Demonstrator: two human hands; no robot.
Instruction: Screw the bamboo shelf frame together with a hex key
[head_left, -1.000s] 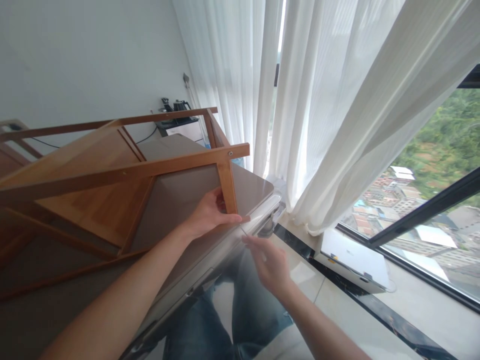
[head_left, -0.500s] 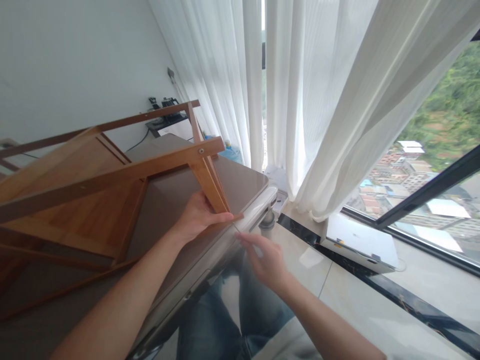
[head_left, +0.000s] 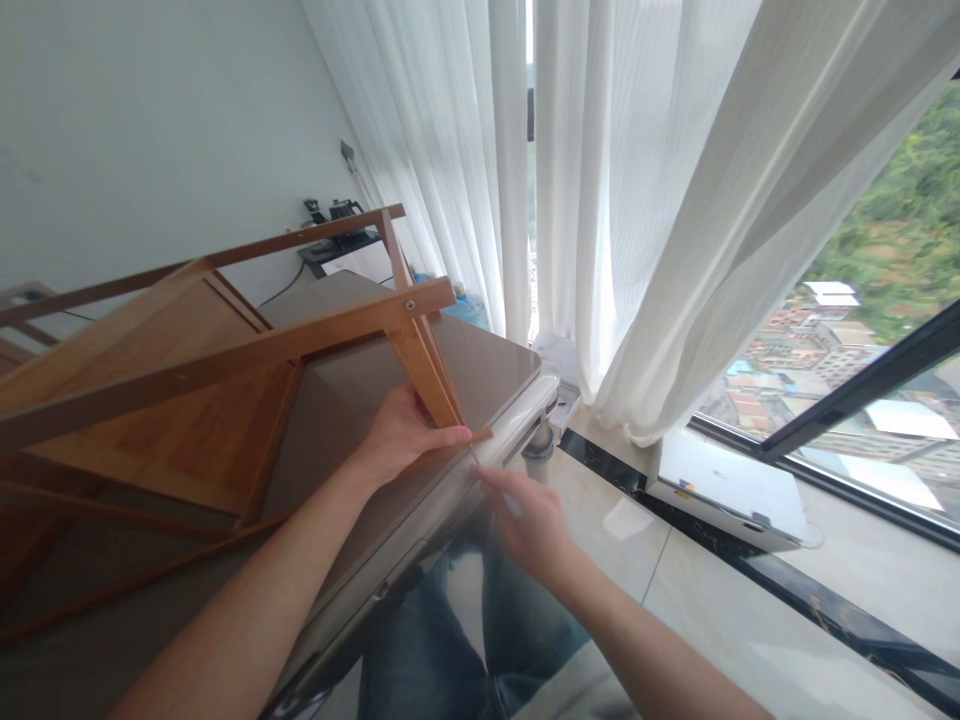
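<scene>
**Bamboo folding frame (head_left: 187,345) gripped at bench (head_left: 487,365) rim, window side**

A bamboo leg (head_left: 424,375) is gripped by the closed left hand (head_left: 401,435), its lower end just beside the pale bench rim (head_left: 514,420). The frame is seen tilted over the taupe bench top. The right hand (head_left: 529,525) is held open, fingers loosely spread near the rim, nothing seen held. White sheer curtains (head_left: 630,170) hang beyond; a kettle (head_left: 345,210) is noted on a far cabinet (head_left: 337,250).

Glossy varnished wood frame (head_left: 225,356)
</scene>
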